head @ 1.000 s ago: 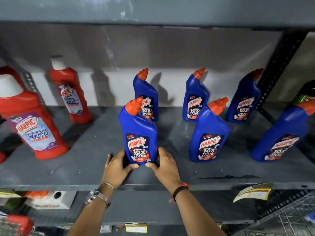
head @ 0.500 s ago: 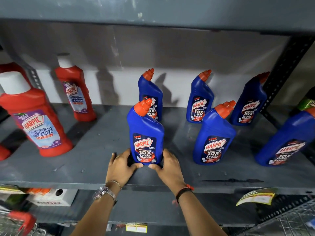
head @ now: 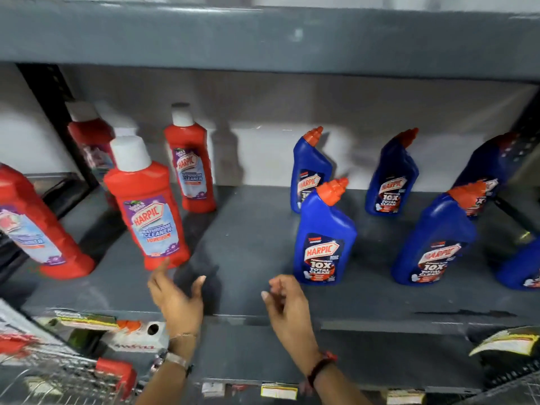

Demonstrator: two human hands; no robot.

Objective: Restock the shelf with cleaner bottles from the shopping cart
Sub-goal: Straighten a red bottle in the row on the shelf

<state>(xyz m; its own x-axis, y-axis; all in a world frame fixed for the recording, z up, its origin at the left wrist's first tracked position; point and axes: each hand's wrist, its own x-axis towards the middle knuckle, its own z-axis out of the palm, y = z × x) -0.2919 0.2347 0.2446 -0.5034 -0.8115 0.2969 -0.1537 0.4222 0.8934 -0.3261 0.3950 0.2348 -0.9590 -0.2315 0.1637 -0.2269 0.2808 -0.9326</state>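
Note:
Several blue Harpic bottles with orange caps stand on the grey shelf (head: 248,249). The nearest blue bottle (head: 324,235) stands upright just right of my right hand (head: 285,305), which hovers at the shelf's front edge with fingers loosely curled, holding nothing. My left hand (head: 175,296) is open over the shelf edge, its fingertips close to the base of a red Harpic bathroom cleaner bottle (head: 149,206). More red bottles (head: 190,159) stand behind and to the left. The shopping cart (head: 58,375) shows at the bottom left, blurred.
A second blue front-row bottle (head: 435,238) stands to the right, with others behind (head: 391,176). Bare shelf lies between the red and blue groups. The upper shelf (head: 263,36) overhangs. A white box (head: 137,337) and a curled price label (head: 502,343) sit below the front edge.
Both hands have let go of the nearest blue bottle and pulled back to the left. The view has swung left, so more red bottles and the cart show.

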